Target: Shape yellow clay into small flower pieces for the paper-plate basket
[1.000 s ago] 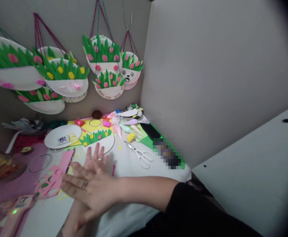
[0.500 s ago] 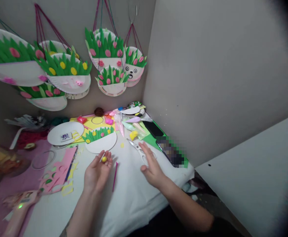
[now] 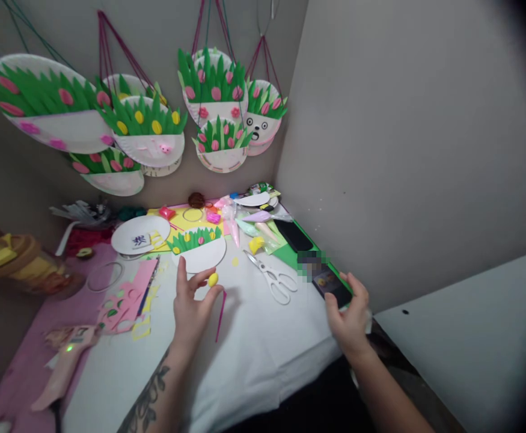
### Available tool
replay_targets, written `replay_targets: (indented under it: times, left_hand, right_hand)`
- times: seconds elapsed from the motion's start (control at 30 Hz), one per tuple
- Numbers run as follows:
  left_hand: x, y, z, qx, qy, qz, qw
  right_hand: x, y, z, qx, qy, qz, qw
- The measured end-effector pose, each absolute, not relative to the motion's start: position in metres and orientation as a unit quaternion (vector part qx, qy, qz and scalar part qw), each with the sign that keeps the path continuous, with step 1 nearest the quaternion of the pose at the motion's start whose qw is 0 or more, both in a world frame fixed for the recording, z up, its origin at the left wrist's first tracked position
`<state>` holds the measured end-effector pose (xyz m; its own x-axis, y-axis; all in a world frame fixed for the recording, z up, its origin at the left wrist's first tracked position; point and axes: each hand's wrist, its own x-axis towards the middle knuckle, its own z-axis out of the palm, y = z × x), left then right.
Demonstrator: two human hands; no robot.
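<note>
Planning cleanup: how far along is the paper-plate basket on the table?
Done: the white half paper plate with green paper grass carries yellow dots. In hand: left hand pinches a small yellow oval piece; right hand holds the black smartphone. Left: that piece is loose, and this plate lacks strings like the hanging plates.

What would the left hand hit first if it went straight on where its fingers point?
Most likely the half paper plate with green grass, lying just ahead. The left hand, pinching a small yellow piece, points away from the person toward it, though depth is unclear.
</note>
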<state>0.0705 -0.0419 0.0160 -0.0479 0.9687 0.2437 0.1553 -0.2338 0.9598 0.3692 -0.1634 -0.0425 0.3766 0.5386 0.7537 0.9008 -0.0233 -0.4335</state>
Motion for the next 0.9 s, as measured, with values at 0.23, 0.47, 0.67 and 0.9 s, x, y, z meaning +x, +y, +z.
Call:
replay_targets:
  times: [0.23,0.47,0.67,0.9]
  left_hand:
    - [0.071,-0.036,0.017,0.491,0.455,0.569,0.478]
    - [0.063,-0.019,0.017,0.214,0.437,0.533,0.692]
    - [0.063,-0.012,0.012,0.119,0.443,0.516,0.723]
    - [0.064,-0.015,0.014,0.174,0.448,0.528,0.700]
  right_hand:
    - [0.381,-0.164,-0.045,-0.722,-0.507,-0.183,0.434]
    - [0.405,-0.176,-0.055,-0.761,-0.515,-0.136,0.371]
    - [0.405,-0.172,-0.060,-0.792,-0.513,-0.112,0.311]
    - [0.409,-0.171,-0.051,-0.782,-0.485,-0.136,0.367]
